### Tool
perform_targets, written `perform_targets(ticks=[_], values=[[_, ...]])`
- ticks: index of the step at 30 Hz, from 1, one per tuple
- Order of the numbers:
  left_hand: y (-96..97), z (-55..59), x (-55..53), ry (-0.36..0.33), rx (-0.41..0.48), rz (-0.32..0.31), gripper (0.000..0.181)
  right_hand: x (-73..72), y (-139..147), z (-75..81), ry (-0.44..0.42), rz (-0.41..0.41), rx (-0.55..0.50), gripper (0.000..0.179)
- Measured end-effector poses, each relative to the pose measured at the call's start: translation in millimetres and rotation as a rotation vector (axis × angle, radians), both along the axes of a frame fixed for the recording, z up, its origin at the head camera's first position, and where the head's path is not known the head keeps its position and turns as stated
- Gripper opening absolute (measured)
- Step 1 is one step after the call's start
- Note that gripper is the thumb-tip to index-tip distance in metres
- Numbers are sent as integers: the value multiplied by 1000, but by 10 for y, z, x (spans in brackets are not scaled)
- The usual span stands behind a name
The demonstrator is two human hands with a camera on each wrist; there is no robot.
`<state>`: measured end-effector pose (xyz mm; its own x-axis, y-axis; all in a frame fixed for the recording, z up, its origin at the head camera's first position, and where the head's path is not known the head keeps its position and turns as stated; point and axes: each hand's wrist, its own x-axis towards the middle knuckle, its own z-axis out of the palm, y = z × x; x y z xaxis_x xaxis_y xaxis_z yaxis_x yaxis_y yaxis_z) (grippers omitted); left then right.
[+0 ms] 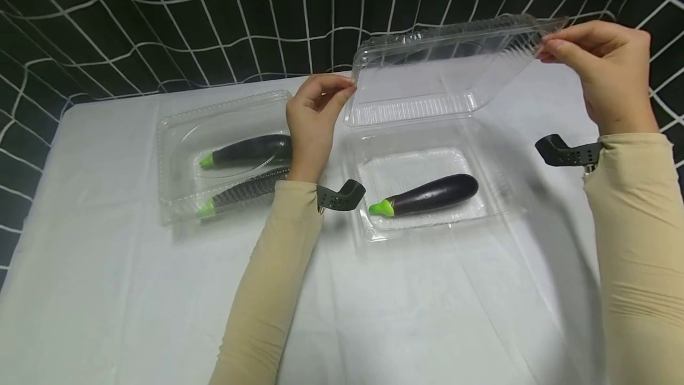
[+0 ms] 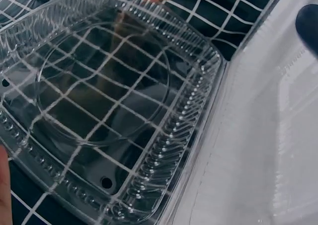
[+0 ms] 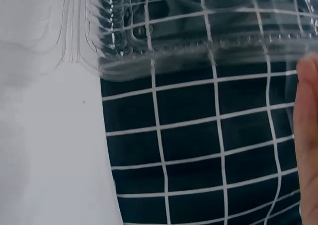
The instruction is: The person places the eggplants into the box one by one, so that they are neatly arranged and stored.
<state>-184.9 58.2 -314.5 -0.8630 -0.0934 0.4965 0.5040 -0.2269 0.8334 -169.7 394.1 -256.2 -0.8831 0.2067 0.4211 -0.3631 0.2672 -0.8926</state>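
Note:
A clear plastic clamshell container (image 1: pixel 374 233) lies on the white table with its hinged lid (image 1: pixel 417 85) raised at the back. One dark purple eggplant (image 1: pixel 435 193) with a bright green stem end sits in its base. My left hand (image 1: pixel 317 111) pinches the lid's left edge between thumb and fingers. At the lid's upper right corner, my right hand (image 1: pixel 604 64) pinches the rim. In the left wrist view the ribbed lid (image 2: pixel 164 150) fills most of the picture. The right wrist view catches the lid's rim (image 3: pixel 198 53) and part of the right hand (image 3: pixel 307 130).
Left of the left forearm stands a second clear container (image 1: pixel 171 177), its lid down over two eggplants, an upper one (image 1: pixel 253 148) and a lower one (image 1: pixel 246 189). A white cloth (image 1: pixel 133 302) covers the table. White netting (image 1: pixel 224 28) over dark fabric borders the back and sides.

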Motion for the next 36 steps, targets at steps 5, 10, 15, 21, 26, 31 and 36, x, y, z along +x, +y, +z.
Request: perform_targets(ticks=[5, 10, 15, 21, 26, 31, 36], values=[[-71, -5, 92, -46, -46, -54, 9, 102, 68, 8, -8, 94, -56, 17], [-174, 14, 208, -76, -152, -101, 10, 237, 130, -2, -36, 244, -211, 14], [-223, 0, 280, -39, -186, -151, 8, 361, 163, -42, -73, 267, -203, 11], [-243, -37, 395, 3, -203, -182, 8, 477, 156, -109, -122, 249, -137, 12], [-256, -71, 524, 7, -232, -185, 8, 600, 153, -202, -92, 280, -182, 10], [-261, -142, 652, 30, -316, -142, 7, 772, 132, -325, -89, 298, -219, 14], [-231, -259, 776, 29, -443, -47, 3, 927, 107, -443, -189, 195, -63, 15]])
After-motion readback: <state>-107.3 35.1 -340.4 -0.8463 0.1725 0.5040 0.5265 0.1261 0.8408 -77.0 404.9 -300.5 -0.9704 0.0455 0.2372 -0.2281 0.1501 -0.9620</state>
